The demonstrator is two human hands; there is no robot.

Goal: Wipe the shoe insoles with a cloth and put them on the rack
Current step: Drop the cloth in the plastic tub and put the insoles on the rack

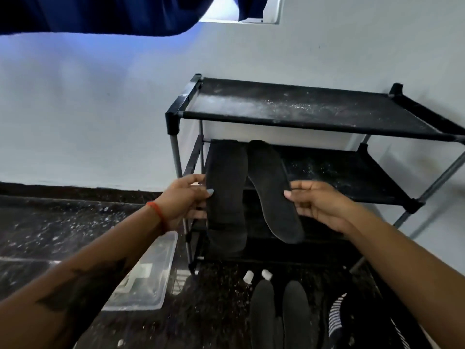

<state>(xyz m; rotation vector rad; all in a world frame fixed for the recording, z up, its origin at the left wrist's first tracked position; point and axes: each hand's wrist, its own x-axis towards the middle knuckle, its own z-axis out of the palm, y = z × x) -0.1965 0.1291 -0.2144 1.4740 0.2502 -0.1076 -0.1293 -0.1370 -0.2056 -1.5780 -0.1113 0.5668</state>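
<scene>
Both hands, left and right, each pinch 1 dark insole, seemingly before the rack.

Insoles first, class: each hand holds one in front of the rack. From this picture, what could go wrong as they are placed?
1. The top shelf and middle shelf carry pale dust, which could dirty wiped insoles.
2. The left hand and right hand each pinch only one edge of the left insole and right insole, so one might slip.
3. A dropped insole could land on the speckled floor.
</scene>
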